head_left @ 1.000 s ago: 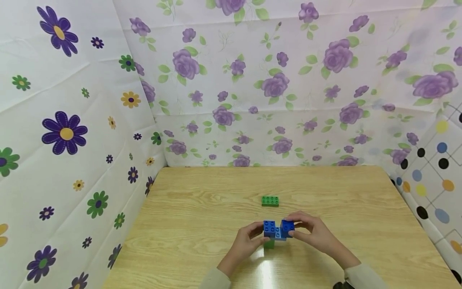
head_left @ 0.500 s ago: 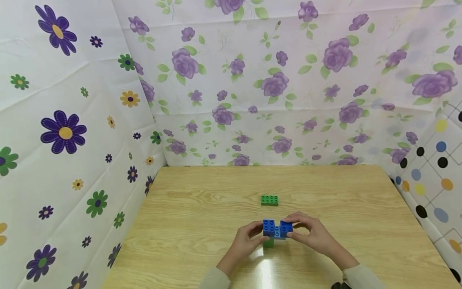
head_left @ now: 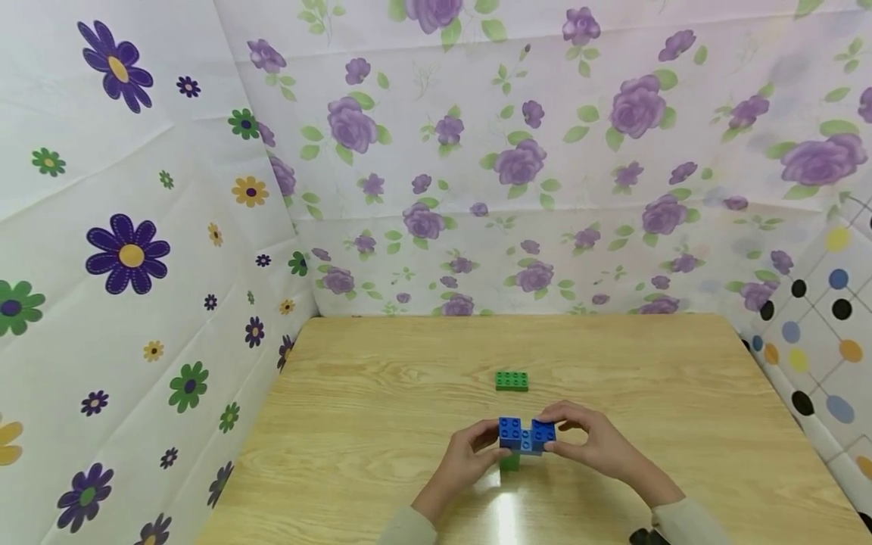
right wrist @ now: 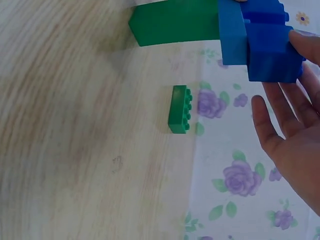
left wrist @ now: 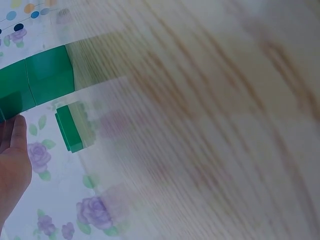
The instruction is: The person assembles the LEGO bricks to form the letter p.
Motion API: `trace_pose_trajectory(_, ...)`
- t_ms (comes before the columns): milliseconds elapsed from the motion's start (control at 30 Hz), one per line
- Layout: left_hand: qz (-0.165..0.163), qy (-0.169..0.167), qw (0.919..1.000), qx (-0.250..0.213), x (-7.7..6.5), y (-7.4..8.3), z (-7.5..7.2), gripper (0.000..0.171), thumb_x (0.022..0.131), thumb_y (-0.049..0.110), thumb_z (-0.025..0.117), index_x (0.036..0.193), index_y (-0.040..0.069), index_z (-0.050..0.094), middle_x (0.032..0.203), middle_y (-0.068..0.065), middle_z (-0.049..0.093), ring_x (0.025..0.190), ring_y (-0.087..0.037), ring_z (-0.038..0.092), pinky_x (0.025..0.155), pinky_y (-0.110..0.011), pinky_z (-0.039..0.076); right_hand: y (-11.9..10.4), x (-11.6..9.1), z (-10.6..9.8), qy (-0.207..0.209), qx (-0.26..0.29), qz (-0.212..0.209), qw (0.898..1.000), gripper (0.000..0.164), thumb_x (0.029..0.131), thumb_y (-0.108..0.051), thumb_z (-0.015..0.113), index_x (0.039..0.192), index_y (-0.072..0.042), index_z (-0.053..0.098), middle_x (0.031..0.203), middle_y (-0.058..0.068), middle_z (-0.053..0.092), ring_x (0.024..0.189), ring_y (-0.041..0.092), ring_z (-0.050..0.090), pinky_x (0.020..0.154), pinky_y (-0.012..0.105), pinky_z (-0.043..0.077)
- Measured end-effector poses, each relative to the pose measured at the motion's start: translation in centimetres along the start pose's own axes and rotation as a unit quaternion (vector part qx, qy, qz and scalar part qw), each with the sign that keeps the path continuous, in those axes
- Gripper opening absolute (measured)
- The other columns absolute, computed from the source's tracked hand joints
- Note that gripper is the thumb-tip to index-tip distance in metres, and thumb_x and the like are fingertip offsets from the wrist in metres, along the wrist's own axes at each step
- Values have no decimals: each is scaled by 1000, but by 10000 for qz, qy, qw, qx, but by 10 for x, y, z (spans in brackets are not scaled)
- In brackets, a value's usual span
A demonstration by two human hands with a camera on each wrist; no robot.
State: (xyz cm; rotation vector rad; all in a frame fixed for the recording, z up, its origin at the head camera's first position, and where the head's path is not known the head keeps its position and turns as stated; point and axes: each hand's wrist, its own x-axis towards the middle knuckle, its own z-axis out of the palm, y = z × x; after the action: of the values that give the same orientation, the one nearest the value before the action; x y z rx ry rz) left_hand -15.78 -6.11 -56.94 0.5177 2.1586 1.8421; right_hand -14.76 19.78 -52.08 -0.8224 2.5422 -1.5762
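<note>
A toy-brick tower stands on the table, with a green column [head_left: 509, 462] below and a light blue brick [head_left: 527, 441] across its top. Two dark blue bricks sit side by side on the light blue one. My left hand [head_left: 465, 458] holds the left blue brick [head_left: 509, 434] between thumb and fingers. With thumb and fingertips, my right hand [head_left: 598, 446] pinches the right blue brick [head_left: 544, 433], which overhangs beyond the column. In the left wrist view, the column's green blocks [left wrist: 50, 75] show beside the left fingers [left wrist: 19, 132].
A flat green brick [head_left: 512, 381] with several studs lies on the wooden table [head_left: 381, 393] behind the tower. Flower-printed cloth [head_left: 422, 151] hangs along the table's back edge and left side; dotted cloth [head_left: 817, 325] hangs at the right.
The right blue brick, tilted a second ago, now lies level on the light blue brick, with my right hand still holding it. My left hand keeps its grip in the same place.
</note>
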Motion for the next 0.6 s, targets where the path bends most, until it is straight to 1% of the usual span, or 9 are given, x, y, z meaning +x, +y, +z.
trace_pose_trajectory(100, -39, 29, 10000, -5, 0, -1, 1, 38, 87, 13, 71, 124, 14, 63, 121, -1, 64, 115, -16, 59, 99, -23, 47, 2, 2, -3, -167, -14, -31, 9999, 31, 91, -21, 69, 120, -16, 64, 118, 2, 62, 106, 8, 58, 84, 30, 56)
trace_pose_trajectory(200, -38, 62, 10000, -9, 0, -1, 1, 38, 87, 13, 71, 124, 14, 63, 121, -1, 65, 115, -17, 59, 99, -24, 48, 3, 5, -5, -229, 160, -63, 9996, 26, 95, -18, 63, 121, -14, 63, 117, 3, 63, 106, 9, 59, 86, 30, 55)
trace_pose_trajectory(267, -20, 60, 10000, -14, 0, -1, 1, 38, 87, 12, 71, 124, 14, 63, 122, -2, 64, 115, -16, 59, 99, -24, 47, 4, 8, -6, -170, 294, -150, 9993, 24, 97, -14, 59, 120, -12, 63, 116, 5, 64, 105, 12, 60, 87, 30, 55)
trace_pose_trajectory(367, 97, 24, 9999, -13, 0, 0, 2, 38, 87, 10, 71, 124, 11, 62, 122, -3, 64, 115, -17, 60, 99, -26, 48, 4, 13, -7, -30, 434, -318, 9985, 23, 98, -8, 56, 120, -10, 62, 115, 7, 64, 103, 18, 62, 87, 29, 55)
trace_pose_trajectory(433, 175, 9, 9998, 5, 0, -1, 2, 38, 87, 8, 71, 124, 8, 62, 122, -5, 64, 114, -17, 60, 99, -27, 48, 5, 18, -7, 79, 439, -384, 9983, 24, 98, -6, 55, 120, -10, 62, 114, 6, 64, 101, 19, 63, 86, 29, 56)
trace_pose_trajectory(500, 200, 1, 9998, -3, 0, -1, 2, 38, 87, 8, 70, 125, 7, 62, 122, -6, 64, 114, -18, 60, 99, -28, 48, 4, 22, -8, 173, 386, -401, 9983, 24, 97, -5, 55, 120, -9, 62, 113, 5, 64, 101, 16, 63, 86, 29, 56)
trace_pose_trajectory(600, 126, -6, 9999, -42, 0, -1, 1, 39, 87, 9, 70, 125, 8, 61, 122, -5, 64, 114, -17, 60, 100, -27, 48, 3, 30, -10, 302, 259, -304, 9987, 23, 97, -5, 57, 119, -8, 62, 113, 5, 64, 102, 8, 61, 86, 26, 55)
